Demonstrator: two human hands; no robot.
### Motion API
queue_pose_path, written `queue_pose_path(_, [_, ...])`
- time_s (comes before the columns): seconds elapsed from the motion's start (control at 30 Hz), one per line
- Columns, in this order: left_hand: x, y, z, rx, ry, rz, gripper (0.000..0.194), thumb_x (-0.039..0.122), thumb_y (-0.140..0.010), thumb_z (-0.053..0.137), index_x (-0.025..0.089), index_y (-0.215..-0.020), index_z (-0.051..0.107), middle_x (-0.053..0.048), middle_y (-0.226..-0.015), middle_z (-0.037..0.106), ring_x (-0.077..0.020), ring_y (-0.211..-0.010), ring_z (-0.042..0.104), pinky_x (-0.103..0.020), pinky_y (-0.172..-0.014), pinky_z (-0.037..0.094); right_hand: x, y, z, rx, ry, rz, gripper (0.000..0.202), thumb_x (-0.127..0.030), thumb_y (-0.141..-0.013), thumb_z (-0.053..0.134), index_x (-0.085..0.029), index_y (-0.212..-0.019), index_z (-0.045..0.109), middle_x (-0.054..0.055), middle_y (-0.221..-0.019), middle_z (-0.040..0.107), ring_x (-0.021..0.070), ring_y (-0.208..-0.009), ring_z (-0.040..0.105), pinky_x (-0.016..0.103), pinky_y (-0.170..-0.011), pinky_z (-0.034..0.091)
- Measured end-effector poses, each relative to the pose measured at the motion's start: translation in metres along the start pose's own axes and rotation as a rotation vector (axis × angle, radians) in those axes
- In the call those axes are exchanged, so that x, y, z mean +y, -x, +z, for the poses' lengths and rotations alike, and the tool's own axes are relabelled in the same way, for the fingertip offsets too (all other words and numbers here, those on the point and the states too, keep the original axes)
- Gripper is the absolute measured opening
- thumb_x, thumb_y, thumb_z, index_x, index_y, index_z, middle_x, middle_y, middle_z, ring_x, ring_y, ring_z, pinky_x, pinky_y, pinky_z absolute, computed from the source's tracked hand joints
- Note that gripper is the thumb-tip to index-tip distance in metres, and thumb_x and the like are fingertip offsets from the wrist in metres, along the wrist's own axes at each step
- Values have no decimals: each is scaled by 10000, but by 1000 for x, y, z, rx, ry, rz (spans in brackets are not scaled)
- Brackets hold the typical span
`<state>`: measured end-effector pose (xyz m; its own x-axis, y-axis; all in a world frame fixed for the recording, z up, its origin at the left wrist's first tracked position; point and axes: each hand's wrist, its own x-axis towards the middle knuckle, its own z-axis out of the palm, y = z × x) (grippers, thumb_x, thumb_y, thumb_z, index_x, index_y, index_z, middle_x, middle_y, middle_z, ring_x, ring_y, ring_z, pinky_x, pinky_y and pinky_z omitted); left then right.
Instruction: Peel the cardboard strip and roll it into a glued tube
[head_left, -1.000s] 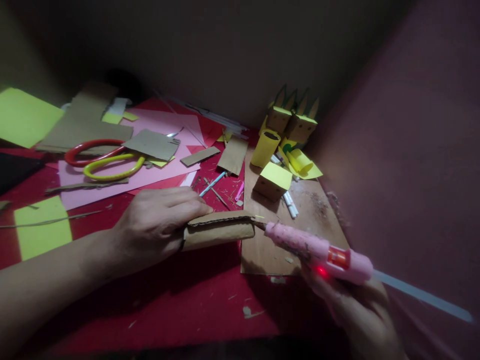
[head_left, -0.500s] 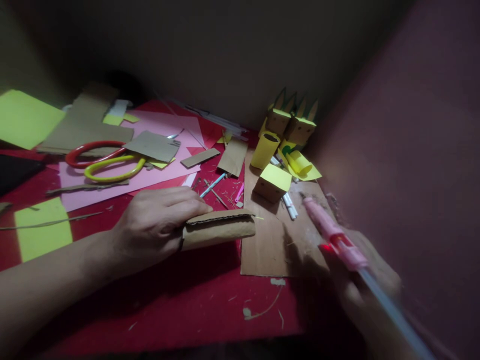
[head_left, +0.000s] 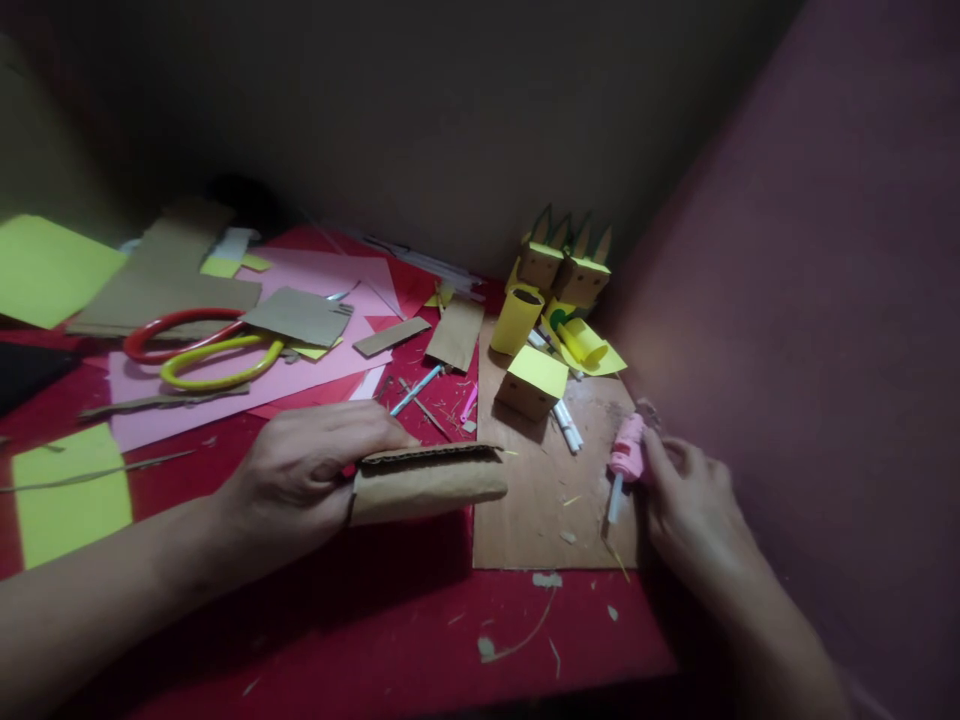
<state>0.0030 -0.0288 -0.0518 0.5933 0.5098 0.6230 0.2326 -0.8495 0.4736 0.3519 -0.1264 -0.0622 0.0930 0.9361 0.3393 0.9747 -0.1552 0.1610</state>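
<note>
My left hand [head_left: 300, 465] is closed around one end of a rolled piece of cardboard [head_left: 427, 492], which is held above the red table with an open corrugated seam on top. At the right edge of a brown board [head_left: 517, 530], my right hand [head_left: 701, 500] has its fingers at a pink glue gun [head_left: 628, 447]. A clear glue stick [head_left: 616, 500] sticks out of the gun's back towards me. The gun is low over the board; whether it rests on it I cannot tell. Some of my right fingers are hidden behind the gun.
On the board stand a yellow-topped cardboard box [head_left: 533, 382], a yellow tube [head_left: 517, 322] and small boxes with green-edged spikes [head_left: 564, 262]. To the left lie scissors [head_left: 221, 362], pink paper [head_left: 157, 400], yellow paper [head_left: 71, 495] and cardboard scraps [head_left: 456, 335]. A wall [head_left: 840, 300] rises at right.
My right hand has lowered the glue gun onto or near the board's right edge and turned it. My left hand still grips the rolled cardboard. The view has tilted slightly.
</note>
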Motion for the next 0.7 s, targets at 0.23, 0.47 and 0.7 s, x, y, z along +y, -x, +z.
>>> queue_pose_path(0.23, [4, 1, 1, -65, 218, -213, 90, 168, -836, 596, 189, -784, 666, 27, -652, 656, -97, -555, 603, -171, -516, 453, -76, -12, -48, -43, -967, -289, 509, -166, -877, 564, -322, -1355, 483, 61, -1243, 573, 176, -996, 590, 320, -852, 522])
queue_pose_path(0.47, [11, 1, 5, -95, 351, -338, 129, 212, -813, 616, 175, -710, 684, 17, -622, 649, -107, -539, 584, -183, -496, 443, -112, -26, -38, -25, -1366, -319, 354, -98, -808, 607, -262, -1118, 653, 20, -926, 668, 143, -810, 606, 288, -741, 521])
queue_pose_path(0.7, [10, 2, 8, -106, 358, -345, 109, 216, -794, 627, 182, -714, 693, 26, -619, 639, -100, -535, 571, -184, -486, 415, -115, -22, -32, 131, -1270, -371, 257, -80, -816, 567, -223, -1003, 672, 30, -830, 695, 162, -780, 646, 288, -686, 529])
